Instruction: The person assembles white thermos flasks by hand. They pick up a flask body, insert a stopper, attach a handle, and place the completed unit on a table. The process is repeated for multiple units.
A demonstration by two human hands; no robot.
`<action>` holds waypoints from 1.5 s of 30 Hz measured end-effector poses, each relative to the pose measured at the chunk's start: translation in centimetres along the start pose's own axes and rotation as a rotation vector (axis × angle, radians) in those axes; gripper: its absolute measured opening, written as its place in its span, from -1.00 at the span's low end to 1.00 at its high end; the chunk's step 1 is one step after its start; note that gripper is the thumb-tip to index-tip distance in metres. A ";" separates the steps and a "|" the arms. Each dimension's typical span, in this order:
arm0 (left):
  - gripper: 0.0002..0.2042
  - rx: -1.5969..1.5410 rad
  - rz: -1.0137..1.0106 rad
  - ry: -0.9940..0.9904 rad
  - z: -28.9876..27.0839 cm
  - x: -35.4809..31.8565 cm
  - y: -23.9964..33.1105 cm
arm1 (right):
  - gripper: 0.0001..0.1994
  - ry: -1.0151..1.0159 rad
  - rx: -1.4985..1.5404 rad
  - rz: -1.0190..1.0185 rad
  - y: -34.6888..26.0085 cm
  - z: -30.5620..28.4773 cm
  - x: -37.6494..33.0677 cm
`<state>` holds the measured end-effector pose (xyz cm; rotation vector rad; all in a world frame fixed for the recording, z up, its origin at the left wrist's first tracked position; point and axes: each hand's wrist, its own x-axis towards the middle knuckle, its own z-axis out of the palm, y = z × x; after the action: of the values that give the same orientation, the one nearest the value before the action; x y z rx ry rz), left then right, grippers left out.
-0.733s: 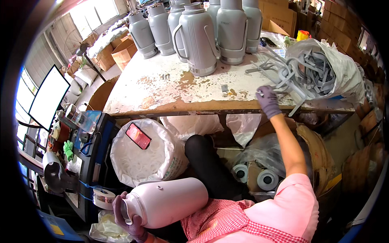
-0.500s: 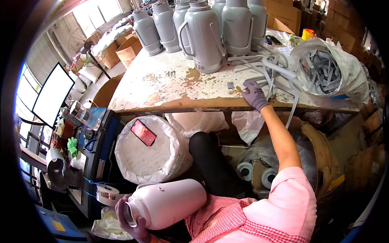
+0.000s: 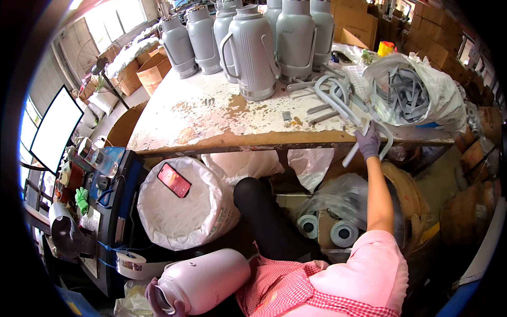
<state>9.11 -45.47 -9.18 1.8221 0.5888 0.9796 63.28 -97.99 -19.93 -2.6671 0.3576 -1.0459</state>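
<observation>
Flask [image 3: 211,279] lies tilted, left hand [image 3: 153,298] fingers clamped round its mouth; right hand [image 3: 369,141] touches a grey handle [image 3: 352,154], finger closure unclear.

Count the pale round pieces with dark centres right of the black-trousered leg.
2: left piece nearer the leg, right piece nearer the pink sleeve. Others may hide under the crumpled clear plastic.

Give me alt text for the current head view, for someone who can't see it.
The person's gloved left grip holds a pale jug by its mouth, tipped onto its side beside a checked apron; the gloved right grip touches a grey handle at the front edge of the worn table. Grey jugs stand farther back, left of a white bag of grey parts.
</observation>
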 end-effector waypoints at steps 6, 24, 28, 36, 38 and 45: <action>-0.12 0.094 0.168 -0.099 0.3 0.2 -0.7 | -0.70 0.282 0.935 0.187 -3.1 -6.0 -0.6; -0.84 -0.273 0.306 -0.193 5.9 -2.5 2.0 | -0.54 -1.857 1.419 -1.105 -31.1 -20.7 -21.3; 0.06 -0.069 0.455 0.107 5.2 -4.0 1.8 | -0.86 -1.205 1.878 -0.826 -31.3 -18.5 -24.6; 0.14 0.216 0.690 0.003 5.6 -7.8 2.0 | -0.66 -2.128 1.838 0.835 -33.9 -20.8 -29.9; 0.13 0.240 0.705 -0.082 4.7 -8.1 2.3 | -0.66 -2.143 1.716 0.824 -33.5 -20.5 -31.6; -0.03 0.149 0.740 0.003 5.6 -8.2 2.8 | -0.62 -2.232 1.558 0.719 -32.8 -22.6 -28.9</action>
<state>9.02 -55.65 -10.92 2.2244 -0.0420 1.4421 31.55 -61.33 -11.51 -0.7319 -0.0994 1.3847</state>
